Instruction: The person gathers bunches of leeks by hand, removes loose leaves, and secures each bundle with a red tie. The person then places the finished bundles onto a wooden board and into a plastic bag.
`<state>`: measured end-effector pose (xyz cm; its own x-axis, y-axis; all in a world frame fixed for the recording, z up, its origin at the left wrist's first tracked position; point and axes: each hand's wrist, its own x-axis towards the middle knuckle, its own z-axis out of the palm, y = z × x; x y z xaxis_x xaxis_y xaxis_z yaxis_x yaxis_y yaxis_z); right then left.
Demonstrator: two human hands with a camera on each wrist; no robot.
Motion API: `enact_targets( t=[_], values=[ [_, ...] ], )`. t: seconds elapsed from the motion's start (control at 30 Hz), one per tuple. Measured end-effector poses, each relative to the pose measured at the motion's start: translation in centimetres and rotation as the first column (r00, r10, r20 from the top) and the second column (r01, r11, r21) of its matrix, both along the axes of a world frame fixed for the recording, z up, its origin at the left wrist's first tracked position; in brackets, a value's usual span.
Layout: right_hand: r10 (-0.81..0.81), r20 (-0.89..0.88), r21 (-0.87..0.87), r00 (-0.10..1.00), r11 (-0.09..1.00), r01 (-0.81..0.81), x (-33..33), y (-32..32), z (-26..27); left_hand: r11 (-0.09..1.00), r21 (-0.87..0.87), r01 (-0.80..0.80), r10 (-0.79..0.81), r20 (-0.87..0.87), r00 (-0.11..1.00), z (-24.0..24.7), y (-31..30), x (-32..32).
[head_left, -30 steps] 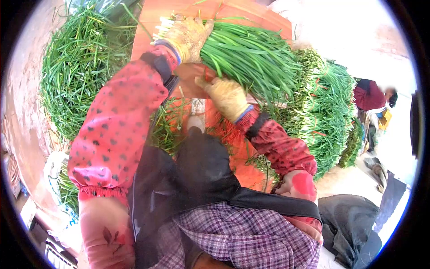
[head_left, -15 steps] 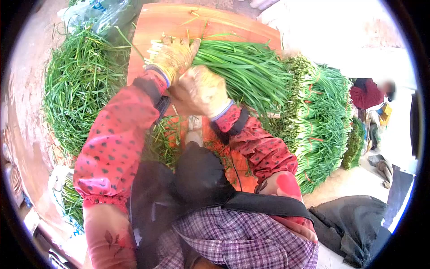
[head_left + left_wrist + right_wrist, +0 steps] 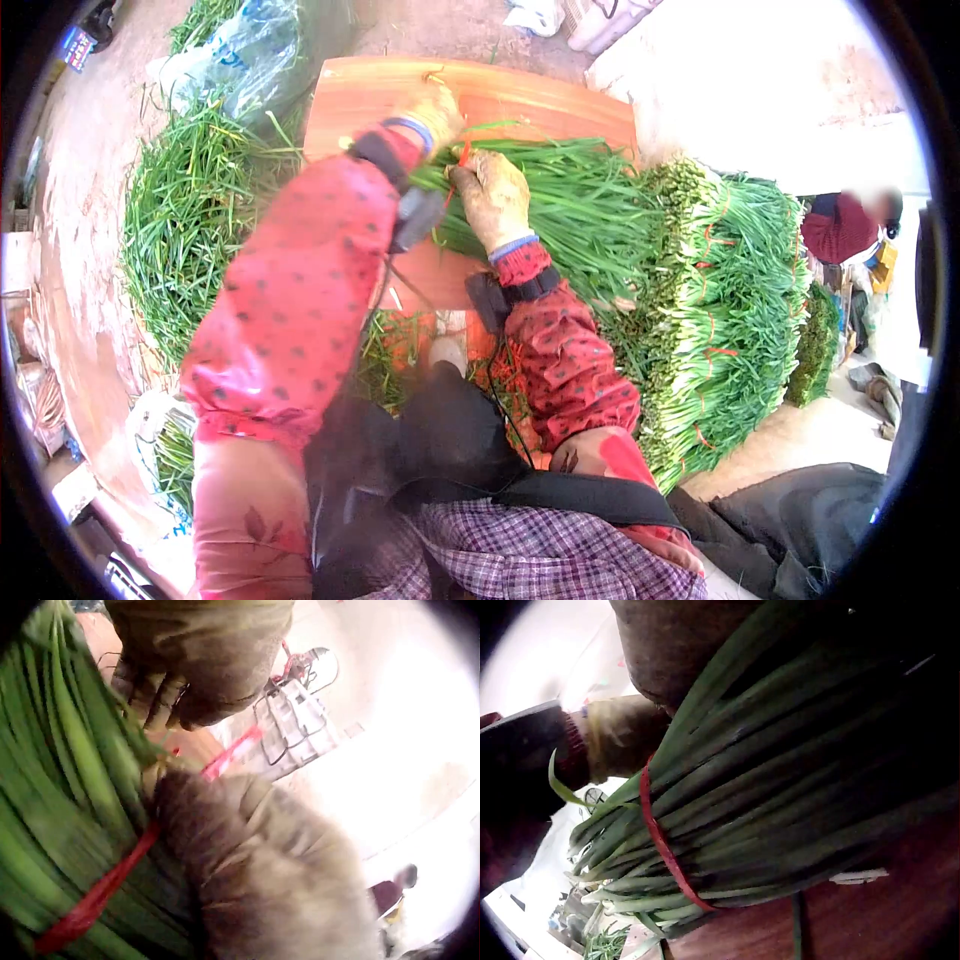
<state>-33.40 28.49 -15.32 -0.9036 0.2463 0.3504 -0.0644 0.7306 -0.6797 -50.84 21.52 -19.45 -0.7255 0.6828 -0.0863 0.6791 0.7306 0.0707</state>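
A bundle of garlic chives (image 3: pixel 575 190) lies across an orange board (image 3: pixel 560 95), white ends toward the left. A red tie (image 3: pixel 660 844) loops round the bundle near those ends. My gloved right hand (image 3: pixel 497 195) rests at the bundle's top and pinches the tie, whose loose end sticks up beside its fingers in the left wrist view. My gloved left hand (image 3: pixel 436 108) is just beyond, over the bundle's far side, blurred in the head view. In the left wrist view its fingers (image 3: pixel 154 694) are curled; I cannot tell whether they grip anything.
Stacked bundles of chives with red ties (image 3: pixel 720 320) stand at the right. Loose chives (image 3: pixel 190 230) are heaped at the left, below a clear plastic bag (image 3: pixel 245 65). Another person (image 3: pixel 840 228) is far off at the right.
The left hand has lifted off the bundle's white ends and moved to its far side. The right hand has moved from the near side up onto the bundle. A red tie now shows between them.
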Motion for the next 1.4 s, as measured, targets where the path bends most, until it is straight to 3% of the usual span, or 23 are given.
enact_targets(
  t=[0.07,0.17,0.27,0.3,0.4,0.53,0.57,0.6,0.67,0.77,0.87,0.9,1.0,1.2,1.4],
  values=[
    [0.015,0.025,-0.039,1.0,0.999,-0.014,-0.1,0.0,0.0,0.974,0.125,-0.189,0.176,0.108,0.978,2.3,0.3,2.8],
    [0.028,0.087,-0.066,0.996,0.998,-0.022,-0.1,0.3,0.1,0.987,0.033,-0.156,0.149,0.157,0.976,1.8,1.4,2.5],
    [0.026,0.031,-0.037,0.999,0.999,-0.024,0.0,0.4,-0.7,0.96,0.021,-0.278,0.272,0.146,0.951,1.2,1.3,2.3],
    [0.025,0.042,-0.072,0.999,0.997,-0.022,0.0,0.5,-0.7,0.965,-0.032,-0.261,0.261,0.23,0.937,4.1,1.2,3.4],
    [0.056,0.069,-0.041,0.996,0.998,-0.053,0.1,0.6,-0.1,0.953,0.091,-0.29,0.29,0.014,0.957,4.3,0.1,4.4],
    [0.059,-0.026,-0.346,0.998,0.936,-0.065,0.1,0.7,-1.6,0.927,0.227,-0.3,0.218,0.325,0.92,6.3,-4.4,3.3],
    [0.075,0.012,-0.47,0.997,0.88,-0.061,-0.1,0.8,-1.7,0.885,0.354,-0.303,0.19,0.319,0.929,6.0,-4.8,4.0],
    [0.08,0.006,-0.492,0.997,0.868,-0.066,-0.3,0.8,-1.9,0.877,0.376,-0.301,0.162,0.358,0.919,5.8,-5.4,4.3],
    [0.083,0.048,-0.328,0.995,0.942,-0.063,-0.1,1.0,-1.2,0.858,0.421,-0.294,0.093,0.436,0.895,5.5,-6.2,4.9],
    [0.098,0.363,-0.217,0.926,0.976,-0.019,-0.8,0.9,1.4,0.881,0.372,-0.294,0.143,0.384,0.912,5.2,-5.8,5.2],
    [0.084,0.407,-0.164,0.909,0.986,-0.017,-1.5,1.0,1.4,0.865,0.4,-0.304,0.121,0.421,0.899,5.3,-6.2,5.2],
    [0.151,0.461,-0.226,0.875,0.973,-0.049,-1.9,1.3,1.5,0.858,0.418,-0.299,0.118,0.406,0.906,4.9,-6.2,5.2],
    [0.166,0.572,-0.19,0.803,0.979,-0.068,-2.9,1.6,1.4,0.836,0.454,-0.31,0.106,0.421,0.901,4.4,-6.5,5.1],
    [0.105,0.62,-0.167,0.778,0.986,0.0,-3.2,1.3,1.5,0.848,0.427,-0.314,0.072,0.493,0.867,4.8,-6.7,5.3],
    [0.048,0.511,-0.099,0.858,0.995,0.003,-2.5,0.9,1.0,0.831,0.485,-0.273,-0.008,0.501,0.866,3.5,-7.1,4.9]
  ],
)
